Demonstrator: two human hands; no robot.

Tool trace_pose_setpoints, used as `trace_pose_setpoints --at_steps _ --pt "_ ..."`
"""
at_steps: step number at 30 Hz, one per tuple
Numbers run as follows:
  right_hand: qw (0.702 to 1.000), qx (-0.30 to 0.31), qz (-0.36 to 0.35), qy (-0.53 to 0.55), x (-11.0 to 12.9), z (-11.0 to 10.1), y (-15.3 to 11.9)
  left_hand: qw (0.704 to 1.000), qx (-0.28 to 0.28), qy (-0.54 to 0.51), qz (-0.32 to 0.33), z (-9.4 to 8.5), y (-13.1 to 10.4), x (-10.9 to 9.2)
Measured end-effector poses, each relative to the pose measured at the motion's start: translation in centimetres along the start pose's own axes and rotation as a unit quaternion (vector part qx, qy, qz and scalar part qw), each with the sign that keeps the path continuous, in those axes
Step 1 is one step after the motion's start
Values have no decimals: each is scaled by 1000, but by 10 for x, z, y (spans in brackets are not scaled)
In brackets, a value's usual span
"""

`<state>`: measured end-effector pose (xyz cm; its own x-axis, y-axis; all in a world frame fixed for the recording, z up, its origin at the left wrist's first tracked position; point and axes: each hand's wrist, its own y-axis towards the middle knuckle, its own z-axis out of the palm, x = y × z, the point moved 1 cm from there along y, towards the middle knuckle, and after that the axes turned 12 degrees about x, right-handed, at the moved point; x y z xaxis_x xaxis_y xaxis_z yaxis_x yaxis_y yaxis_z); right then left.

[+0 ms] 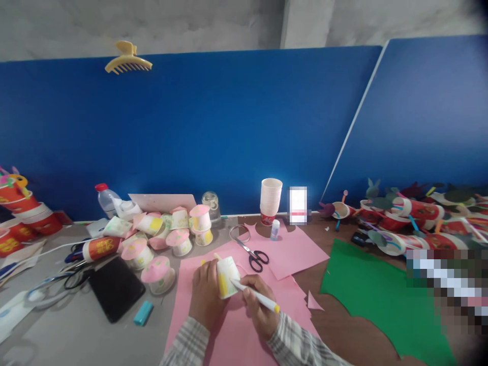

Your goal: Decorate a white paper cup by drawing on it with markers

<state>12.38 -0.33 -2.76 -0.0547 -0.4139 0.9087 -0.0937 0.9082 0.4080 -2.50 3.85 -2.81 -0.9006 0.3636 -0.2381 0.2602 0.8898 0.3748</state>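
Note:
A white paper cup [229, 274] with a yellow patch on its side lies tilted in my left hand [206, 292], whose fingers wrap its left side. In my right hand [261, 307] is a white marker [263, 297] with a yellow end, its tip against the cup wall. Both hands are over large pink paper [244, 335]. Just beyond them, black-handled scissors [253, 255] rest on the paper, and a small glue stick [275, 230] stands farther back.
Several decorated cups with pink tops [179, 241] crowd the left, near a black tablet-like slab [116, 288] and a teal block [143, 313]. Stacked white cups [271, 198] stand by the blue partition [229, 127]. Green paper [381, 300] and red cup crafts [415, 218] lie right.

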Motion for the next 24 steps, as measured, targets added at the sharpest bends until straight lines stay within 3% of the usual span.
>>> trace_pose_setpoints --at_steps 12,24 --pt "999 0 -7 -35 -2 0 2 1000 -7 17 -5 -3 1 -2" --pt "1000 -21 16 14 3 -3 2 1000 -7 -1 -7 -4 0 -1"
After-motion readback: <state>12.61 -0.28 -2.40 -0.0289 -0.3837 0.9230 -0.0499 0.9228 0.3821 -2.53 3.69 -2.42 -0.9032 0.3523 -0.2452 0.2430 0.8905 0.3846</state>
